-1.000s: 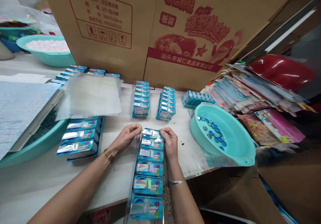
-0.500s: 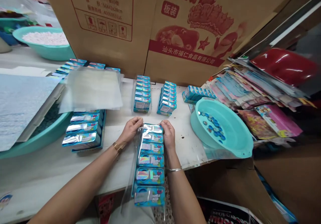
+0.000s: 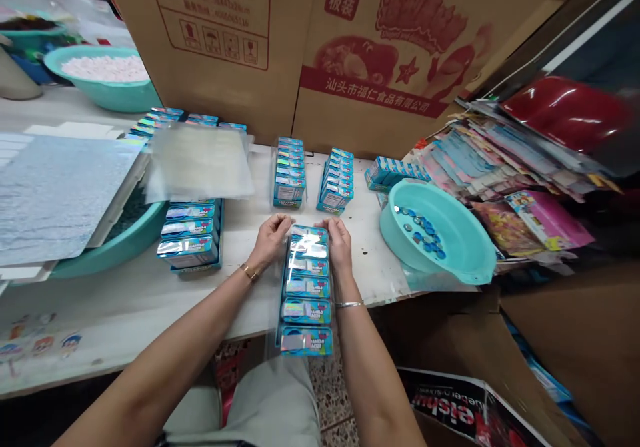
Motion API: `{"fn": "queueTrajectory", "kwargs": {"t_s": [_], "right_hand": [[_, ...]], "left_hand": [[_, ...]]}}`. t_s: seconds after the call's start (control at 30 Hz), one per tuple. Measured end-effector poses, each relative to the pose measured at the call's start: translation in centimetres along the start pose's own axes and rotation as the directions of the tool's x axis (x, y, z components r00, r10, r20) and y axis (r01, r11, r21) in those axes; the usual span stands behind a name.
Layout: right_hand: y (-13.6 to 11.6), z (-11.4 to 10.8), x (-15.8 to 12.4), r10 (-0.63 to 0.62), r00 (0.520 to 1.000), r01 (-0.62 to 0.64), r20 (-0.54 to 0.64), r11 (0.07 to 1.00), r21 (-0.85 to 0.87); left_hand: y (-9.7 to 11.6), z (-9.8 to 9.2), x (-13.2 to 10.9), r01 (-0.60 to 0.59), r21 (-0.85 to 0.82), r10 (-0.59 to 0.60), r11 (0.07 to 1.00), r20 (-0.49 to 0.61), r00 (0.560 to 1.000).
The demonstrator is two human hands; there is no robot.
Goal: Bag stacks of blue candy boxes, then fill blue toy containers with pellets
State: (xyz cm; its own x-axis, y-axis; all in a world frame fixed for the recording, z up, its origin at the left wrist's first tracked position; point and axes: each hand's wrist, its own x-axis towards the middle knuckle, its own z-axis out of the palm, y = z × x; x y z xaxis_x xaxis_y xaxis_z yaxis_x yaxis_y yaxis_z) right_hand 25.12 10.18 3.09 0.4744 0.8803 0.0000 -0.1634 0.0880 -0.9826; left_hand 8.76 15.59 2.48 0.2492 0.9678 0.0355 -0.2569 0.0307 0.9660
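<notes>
At the tabletop (image 3: 245,230), our left hand (image 3: 273,240) and right hand (image 3: 341,243) pinching a clear plastic bag (image 3: 276,310) around blue boxes (image 3: 307,287), a teal basin (image 3: 463,233) to our right

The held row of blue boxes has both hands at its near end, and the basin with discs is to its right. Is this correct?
Not the near end: the head view shows the left hand and right hand at the far end of the held row of blue boxes. The basin with discs is indeed to its right.
</notes>
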Motion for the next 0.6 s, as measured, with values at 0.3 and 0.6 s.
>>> {"fn": "queueTrajectory", "kwargs": {"t_s": [0.3,0.6], "right_hand": [[-0.5,-4.7,-13.1,0.270,0.945,-0.229,-0.183,0.949,0.217],[-0.4,0.6,-16.9,0.404,0.914,-0.380,0.049,0.806,0.454]], "left_hand": [[1.8,-2.3,-13.0,0.183,0.112,-0.158,0.977,-0.199,0.967],[0.1,2.1,-15.5,0.204,-0.207,-0.213,0.957,-0.023,0.977]]}}
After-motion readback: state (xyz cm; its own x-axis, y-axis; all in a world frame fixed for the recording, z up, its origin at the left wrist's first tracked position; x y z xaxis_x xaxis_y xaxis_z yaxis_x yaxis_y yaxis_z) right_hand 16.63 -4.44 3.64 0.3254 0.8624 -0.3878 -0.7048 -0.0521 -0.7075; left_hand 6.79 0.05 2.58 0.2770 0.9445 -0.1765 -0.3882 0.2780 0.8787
